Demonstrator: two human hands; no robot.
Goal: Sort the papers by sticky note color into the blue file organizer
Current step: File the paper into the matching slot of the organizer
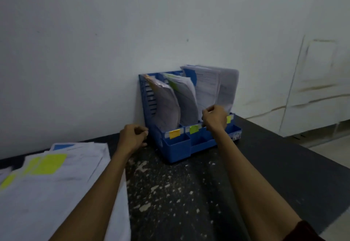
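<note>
The blue file organizer (pixel 176 149) stands against the wall on the dark counter. Its slots carry an orange label (pixel 174 133), a green label (pixel 194 129) and a yellow label (pixel 228 119). Papers lean in each slot. My right hand (pixel 214 118) pinches the lower edge of the papers (pixel 217 87) in the right slot, which bear a blue sticky note (pixel 191 77). My left hand (pixel 132 139) is loosely curled and holds nothing, beside the organizer's left corner. A pile of papers (pixel 56 184) with yellow-green sticky notes (pixel 50 164) lies at the left.
A white wall stands right behind the organizer. The dark speckled counter (pixel 180 193) ends at an edge on the right, with the floor beyond. One sheet with a blue sticky note (pixel 62 147) lies at the back of the pile.
</note>
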